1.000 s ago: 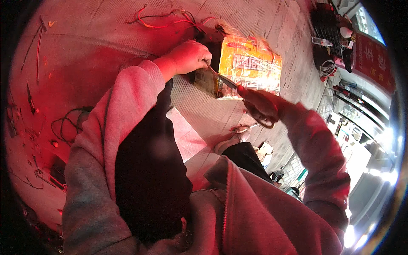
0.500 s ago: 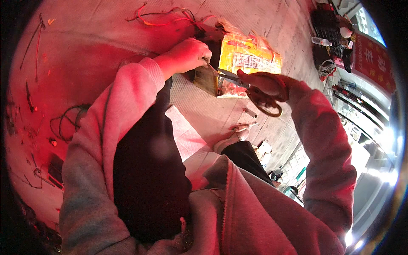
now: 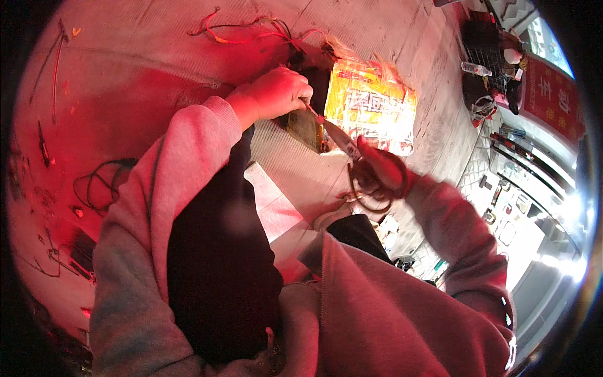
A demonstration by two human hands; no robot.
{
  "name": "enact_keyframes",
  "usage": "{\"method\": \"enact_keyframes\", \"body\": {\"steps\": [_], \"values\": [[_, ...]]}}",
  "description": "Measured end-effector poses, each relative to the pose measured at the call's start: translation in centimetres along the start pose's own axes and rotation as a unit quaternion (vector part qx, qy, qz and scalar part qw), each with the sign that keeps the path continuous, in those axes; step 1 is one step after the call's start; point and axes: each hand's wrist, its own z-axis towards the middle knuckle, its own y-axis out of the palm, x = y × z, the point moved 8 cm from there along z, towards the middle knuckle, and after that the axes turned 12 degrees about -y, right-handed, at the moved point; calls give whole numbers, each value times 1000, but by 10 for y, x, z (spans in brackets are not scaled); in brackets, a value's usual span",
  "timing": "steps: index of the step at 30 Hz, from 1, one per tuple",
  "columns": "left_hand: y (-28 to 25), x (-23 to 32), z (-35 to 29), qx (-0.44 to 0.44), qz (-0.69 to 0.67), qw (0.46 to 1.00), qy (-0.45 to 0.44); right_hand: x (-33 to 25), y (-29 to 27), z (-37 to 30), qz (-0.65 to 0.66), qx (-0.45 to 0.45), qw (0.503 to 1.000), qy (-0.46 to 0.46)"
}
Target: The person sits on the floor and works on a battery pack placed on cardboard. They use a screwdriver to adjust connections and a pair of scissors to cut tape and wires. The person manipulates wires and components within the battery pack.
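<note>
My left hand (image 3: 279,93) is closed in a pinch on a thin wire (image 3: 312,112), whose short end sticks out toward the right. My right hand (image 3: 384,168) grips a pair of scissors (image 3: 341,139) by the looped handles. The scissor blades point up and left, and their tips meet the wire close to my left fingers. I cannot tell whether the blades are closed. Just beyond both hands lies a block-shaped pack (image 3: 370,103) in yellow printed wrapping and clear film, dark on its left side. My left hand hides part of that dark side.
Red and black wires (image 3: 251,39) trail over the floor behind the pack. A looped dark cable (image 3: 103,182) lies at the left. A white sheet (image 3: 270,201) is near my legs. At the far right are a clear bottle (image 3: 476,68), a wire basket and a red sign (image 3: 553,97).
My right hand and the scissors have swung down and to the left, so the blades slant more steeply. The pack sits slightly lower in view. My left hand still pinches the wire.
</note>
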Motion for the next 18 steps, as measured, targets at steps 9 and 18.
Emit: {"method": "enact_keyframes", "body": {"steps": [9,18], "values": [[2,-1,-1,2,-7,1000,1,46,27,27,103,60,980,-161],[5,-1,0,23,-7,1000,4,14,-12,21,-442,304,821,-194]]}}
